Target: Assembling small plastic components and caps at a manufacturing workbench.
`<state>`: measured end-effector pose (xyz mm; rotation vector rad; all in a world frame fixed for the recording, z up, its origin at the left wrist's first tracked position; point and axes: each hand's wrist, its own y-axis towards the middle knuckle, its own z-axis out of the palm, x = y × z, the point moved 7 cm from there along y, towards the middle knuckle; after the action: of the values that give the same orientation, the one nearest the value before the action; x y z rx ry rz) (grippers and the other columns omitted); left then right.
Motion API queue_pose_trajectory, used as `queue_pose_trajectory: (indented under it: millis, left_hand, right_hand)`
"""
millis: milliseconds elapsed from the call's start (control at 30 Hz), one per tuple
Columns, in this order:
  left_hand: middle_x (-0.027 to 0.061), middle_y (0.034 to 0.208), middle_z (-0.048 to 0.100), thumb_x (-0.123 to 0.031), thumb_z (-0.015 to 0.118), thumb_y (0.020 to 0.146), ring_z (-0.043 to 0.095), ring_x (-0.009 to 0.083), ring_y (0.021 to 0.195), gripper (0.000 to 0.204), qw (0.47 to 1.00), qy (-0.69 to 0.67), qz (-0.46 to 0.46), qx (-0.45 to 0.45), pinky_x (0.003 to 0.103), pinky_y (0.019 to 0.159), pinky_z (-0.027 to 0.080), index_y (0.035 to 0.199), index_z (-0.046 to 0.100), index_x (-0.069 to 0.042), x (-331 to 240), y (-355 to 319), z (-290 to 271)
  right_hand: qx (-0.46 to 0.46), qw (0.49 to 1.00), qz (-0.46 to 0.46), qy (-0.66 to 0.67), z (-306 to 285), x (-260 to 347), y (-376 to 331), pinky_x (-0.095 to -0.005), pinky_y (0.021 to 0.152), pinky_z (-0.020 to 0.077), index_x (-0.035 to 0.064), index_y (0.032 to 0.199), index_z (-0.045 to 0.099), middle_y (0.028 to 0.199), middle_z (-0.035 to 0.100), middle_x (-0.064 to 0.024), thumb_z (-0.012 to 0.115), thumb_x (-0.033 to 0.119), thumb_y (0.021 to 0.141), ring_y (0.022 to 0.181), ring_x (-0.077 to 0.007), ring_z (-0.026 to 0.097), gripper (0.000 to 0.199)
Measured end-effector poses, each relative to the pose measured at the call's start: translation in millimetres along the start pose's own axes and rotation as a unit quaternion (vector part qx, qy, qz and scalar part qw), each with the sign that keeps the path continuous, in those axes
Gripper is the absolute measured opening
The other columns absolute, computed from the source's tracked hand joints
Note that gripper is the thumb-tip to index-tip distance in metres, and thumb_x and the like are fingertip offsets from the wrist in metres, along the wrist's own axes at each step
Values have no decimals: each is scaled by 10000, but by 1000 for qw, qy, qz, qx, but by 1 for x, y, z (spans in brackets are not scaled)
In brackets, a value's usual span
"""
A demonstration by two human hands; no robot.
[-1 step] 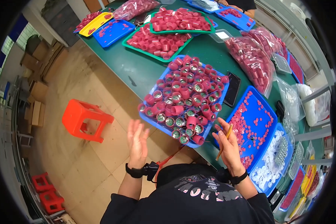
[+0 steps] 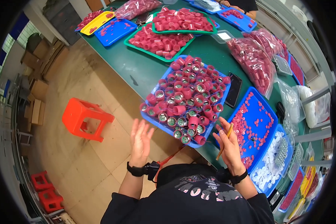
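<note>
At the table's near edge stands a blue tray point(image 2: 153, 120) heaped with small dark-pink cups point(image 2: 179, 109). Many of these cups hold round green or silvery parts, with thin wires among them. My left hand point(image 2: 140, 143) is raised just off the tray's near left corner, palm turned inward, fingers apart and holding nothing. At the near right corner, my right hand point(image 2: 230, 147) has a thin yellow-brown stick point(image 2: 225, 142) resting between thumb and fingers. Its other fingers are loosely spread. Neither hand visibly touches the cups.
Right of the cups are a black phone point(image 2: 233, 90), a blue tray of pink discs point(image 2: 263, 108) and white pieces point(image 2: 268, 168). Green trays point(image 2: 130, 44) of pink cups and a bulging plastic bag point(image 2: 252, 61) lie farther back. A red stool point(image 2: 86, 119) stands left. Another person's hands point(image 2: 235, 6) show at the far edge.
The table and tray appear very slightly farther right in the picture. My left hand has shifted a little right and up; my right hand keeps nearly the same pose with the stick.
</note>
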<state>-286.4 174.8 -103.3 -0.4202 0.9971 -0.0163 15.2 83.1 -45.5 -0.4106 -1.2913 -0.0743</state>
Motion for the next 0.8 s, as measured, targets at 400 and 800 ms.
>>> queue_pose_trajectory:
  millis: [400, 800]
  left_hand:
    - [72, 1274, 505, -30, 546, 865, 556, 228, 1114, 617, 977, -30, -114, 179, 503, 883, 489, 1399, 277, -183, 33, 16, 33]
    - [75, 1225, 552, 19, 526, 879, 589, 179, 1059, 537, 983, 15, -44, 176, 360, 831, 532, 1358, 324, -116, 20, 41, 35]
  right_hand:
    - [-20, 992, 11, 125, 10, -10, 17, -372, 935, 463, 149, 1484, 150, 1440, 322, -200, 439, 120, 976, 1247, -278, 460, 584]
    - [-17, 993, 13, 117, 36, 1, 17, -386, 923, 470, 180, 1475, 213, 1398, 389, -153, 450, 135, 963, 1209, -234, 487, 566]
